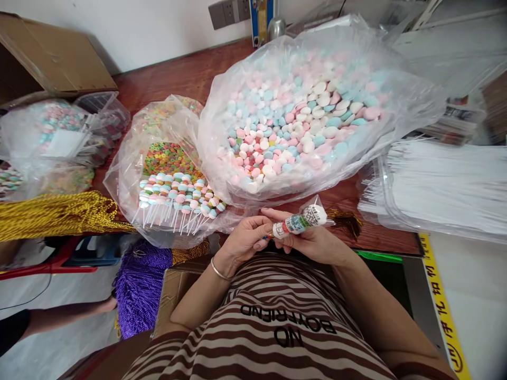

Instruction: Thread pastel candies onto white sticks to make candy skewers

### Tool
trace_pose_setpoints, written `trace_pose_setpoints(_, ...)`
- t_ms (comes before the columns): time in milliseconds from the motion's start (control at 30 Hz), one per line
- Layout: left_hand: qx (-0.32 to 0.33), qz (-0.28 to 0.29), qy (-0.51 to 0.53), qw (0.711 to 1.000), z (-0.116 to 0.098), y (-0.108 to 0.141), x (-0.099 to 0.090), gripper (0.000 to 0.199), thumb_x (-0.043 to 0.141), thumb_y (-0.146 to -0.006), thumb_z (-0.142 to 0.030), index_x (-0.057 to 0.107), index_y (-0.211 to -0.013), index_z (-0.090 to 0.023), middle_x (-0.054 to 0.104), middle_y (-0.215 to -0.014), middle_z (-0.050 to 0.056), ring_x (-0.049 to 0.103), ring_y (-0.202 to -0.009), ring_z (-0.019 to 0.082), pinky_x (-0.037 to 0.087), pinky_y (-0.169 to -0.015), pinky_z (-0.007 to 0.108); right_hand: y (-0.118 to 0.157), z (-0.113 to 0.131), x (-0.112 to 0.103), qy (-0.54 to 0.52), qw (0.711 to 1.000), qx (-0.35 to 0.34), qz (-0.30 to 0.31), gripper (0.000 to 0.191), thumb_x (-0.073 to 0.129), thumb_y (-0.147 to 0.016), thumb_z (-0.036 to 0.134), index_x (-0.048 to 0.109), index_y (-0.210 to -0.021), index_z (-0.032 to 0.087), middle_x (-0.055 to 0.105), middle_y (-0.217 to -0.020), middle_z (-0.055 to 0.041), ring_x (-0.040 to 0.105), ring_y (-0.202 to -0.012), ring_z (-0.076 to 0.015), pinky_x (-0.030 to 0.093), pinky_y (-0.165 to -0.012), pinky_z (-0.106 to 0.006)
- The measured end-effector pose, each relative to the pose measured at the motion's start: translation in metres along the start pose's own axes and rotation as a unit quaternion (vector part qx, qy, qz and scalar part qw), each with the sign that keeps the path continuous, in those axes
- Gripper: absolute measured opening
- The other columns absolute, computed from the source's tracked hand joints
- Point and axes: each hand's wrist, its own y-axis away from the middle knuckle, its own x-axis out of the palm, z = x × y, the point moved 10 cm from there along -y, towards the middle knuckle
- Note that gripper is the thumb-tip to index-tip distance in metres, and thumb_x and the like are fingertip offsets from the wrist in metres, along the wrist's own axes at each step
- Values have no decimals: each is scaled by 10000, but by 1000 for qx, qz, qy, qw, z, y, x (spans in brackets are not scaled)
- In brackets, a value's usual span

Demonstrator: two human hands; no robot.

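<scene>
A candy skewer in a clear printed wrapper (295,224) is held between my two hands, close to my body at the table's front edge. My right hand (317,244) is closed around it from below and behind. The fingers of my left hand (247,238) pinch its lower left end, where something small and coloured shows. Just left of my hands lie several unwrapped candy skewers (182,192) with white sticks, on a clear bag of small coloured candy rings (170,158). Behind my hands sits a large clear bag (222,100) full of pink, white and blue candies (293,126).
White sticks (439,179) lie in clear plastic at right. Gold cords (59,211) lie at left, and purple cords (138,290) hang below. A cardboard box (59,53) stands back left. Another person's arm (71,314) shows at lower left.
</scene>
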Motion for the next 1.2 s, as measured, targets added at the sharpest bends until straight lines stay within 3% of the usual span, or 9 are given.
trace_pose_setpoints(100,0,-17,5,1000,-2,1,-1,509,907,-627,-549,677,-794,-127,628,-595,-2,306,-368,-12,100,-358,175,-1,1,-3,42,999,-14,-18,425,571,-991,452,661,-1320,198,638,-755,-5,594,-617,-132,532,-578,-256)
trace_pose_setpoints(200,6,-54,17,998,-5,1,-7,515,917,-610,-543,625,-715,-131,582,-580,-30,289,-364,-23,105,-360,162,-1,5,-10,98,992,-35,-74,264,554,-985,375,724,-1054,185,651,-710,-10,600,-578,-138,510,-560,-257)
trace_pose_setpoints(333,55,-108,15,993,-13,-1,-16,542,929,-580,-543,583,-668,-135,562,-608,-48,310,-374,-28,152,-364,147,0,5,-20,196,967,-47,-159,261,540,-955,315,637,-737,210,645,-601,-8,603,-540,-158,483,-553,-266)
trace_pose_setpoints(533,135,-117,-64,982,-27,3,-14,414,865,-708,-491,623,-818,-173,549,-613,-64,389,-408,24,269,-387,170,5,12,-28,279,926,-74,-243,236,497,-951,344,627,-803,215,722,-754,-63,645,-667,-200,504,-660,-302)
trace_pose_setpoints(633,181,-113,-183,960,-39,13,-8,301,815,-790,-384,683,-973,-185,616,-685,-30,523,-514,82,408,-485,210,3,14,-29,292,924,-70,-236,216,478,-954,302,619,-815,214,710,-755,-59,635,-671,-198,488,-665,-293)
trace_pose_setpoints(733,233,-147,-278,920,-50,23,-10,198,728,-878,-330,723,-1007,-179,647,-734,2,563,-583,102,442,-549,224,1,20,-26,280,933,-81,-210,172,487,-965,269,623,-878,208,712,-797,-54,641,-700,-196,473,-672,-285)
trace_pose_setpoints(833,239,-168,-239,926,-46,22,-18,188,693,-914,-361,697,-941,-175,592,-607,-35,509,-512,86,403,-505,204,-2,24,-20,244,949,-94,-178,122,499,-985,255,606,-955,204,704,-847,-44,643,-738,-182,463,-686,-271)
trace_pose_setpoints(1000,223,-172,-100,954,-31,10,-24,265,750,-870,-402,680,-993,-179,581,-612,-59,478,-481,61,356,-450,172,-6,21,-15,198,962,-90,-164,174,504,-1005,265,544,-844,212,580,-700,30,528,-604,-128,406,-604,-242)
trace_pose_setpoints(1200,231,-206,-80,947,-36,9,-29,252,781,-839,-387,707,-912,-157,557,-579,-59,457,-479,50,338,-448,160,-9,12,-15,174,968,-71,-164,142,526,-1013,278,593,-914,202,653,-790,4,602,-697,-148,460,-663,-260)
